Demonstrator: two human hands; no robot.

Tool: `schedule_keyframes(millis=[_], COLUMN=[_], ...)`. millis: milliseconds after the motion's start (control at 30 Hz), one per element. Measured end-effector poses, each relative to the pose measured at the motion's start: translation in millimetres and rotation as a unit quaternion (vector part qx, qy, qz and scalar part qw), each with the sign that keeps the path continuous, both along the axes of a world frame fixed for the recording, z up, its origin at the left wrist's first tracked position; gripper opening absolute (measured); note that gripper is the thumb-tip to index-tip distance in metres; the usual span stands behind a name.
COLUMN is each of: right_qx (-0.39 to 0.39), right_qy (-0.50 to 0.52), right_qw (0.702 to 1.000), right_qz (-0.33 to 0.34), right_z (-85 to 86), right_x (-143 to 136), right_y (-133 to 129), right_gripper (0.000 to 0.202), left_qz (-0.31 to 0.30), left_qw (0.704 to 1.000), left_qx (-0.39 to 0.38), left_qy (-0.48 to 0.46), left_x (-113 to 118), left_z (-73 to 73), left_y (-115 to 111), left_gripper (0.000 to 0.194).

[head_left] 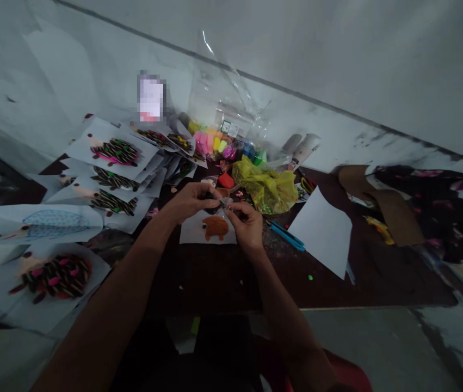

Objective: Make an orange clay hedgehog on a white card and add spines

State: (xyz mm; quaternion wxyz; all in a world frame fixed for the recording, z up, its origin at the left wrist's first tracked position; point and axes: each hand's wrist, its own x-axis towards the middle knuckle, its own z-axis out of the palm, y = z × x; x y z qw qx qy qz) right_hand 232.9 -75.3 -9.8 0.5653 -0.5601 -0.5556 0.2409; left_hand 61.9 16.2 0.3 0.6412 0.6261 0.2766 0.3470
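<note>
Both my hands meet over a white paper sheet [190,234] that bears a brown clay animal shape [216,227]. Between my fingertips is a small clear plastic bag [226,202], with something dark at its left side that I cannot make out. My left hand [194,201] pinches it from the left, thumb and fingers together. From the right, my right hand [247,222] pinches it with thumb and forefinger. Just beyond them lies a red clay lump [225,181], and a crumpled yellow plastic bag [270,188] is to the right.
Paper sheets with clay hedgehogs [115,151] are piled at the left. Colourful clay packs [218,144] sit by the wall. Right of my hands are a blue cutter [286,235] and blank white paper [325,231]. Dark floral cloth [427,201] lies far right.
</note>
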Motion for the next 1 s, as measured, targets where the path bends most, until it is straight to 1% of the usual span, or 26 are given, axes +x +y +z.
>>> schedule_keyframes(millis=[133,200,367,467,600,733,867,1000], right_qx=[0.018,0.016,0.004,0.0,0.008,0.006,0.02,0.041], right_qy=[-0.017,-0.027,-0.008,-0.017,-0.048,-0.093,-0.147,-0.217], right_qw=[1.0,0.999,1.0,1.0,0.999,0.996,0.989,0.975], right_qz=[-0.006,-0.008,-0.002,-0.005,-0.007,-0.011,-0.007,-0.01], right_z=[-0.7,-1.1,-1.0,0.3,0.2,-1.3,0.8,3.2], right_x=[-1.1,-0.5,2.0,2.2,2.6,4.3,5.9,6.4], right_y=[-0.6,-0.4,1.4,1.3,0.4,-0.2,-2.1,-4.1], right_gripper=[0.025,0.026,0.019,0.014,0.008,0.006,0.008,0.012], left_qz=[-0.003,-0.005,-0.024,-0.024,-0.028,-0.025,-0.011,-0.007], left_qw=[1.0,0.999,0.999,0.998,0.996,0.995,0.995,0.994], left_qx=[0.018,0.018,0.016,0.029,0.055,0.07,0.068,0.08], left_qy=[0.011,0.027,0.045,0.045,0.057,0.074,0.067,0.076], left_x=[0.8,0.3,-0.2,1.0,3.2,5.6,7.1,7.1], left_z=[-1.4,-2.1,-0.5,2.9,5.7,4.7,4.1,5.0], left_y=[0.7,1.1,-1.2,-4.0,-6.1,-6.4,-6.8,-6.4], left_gripper=[0.021,0.023,0.021,0.019,0.017,0.017,0.019,0.018])
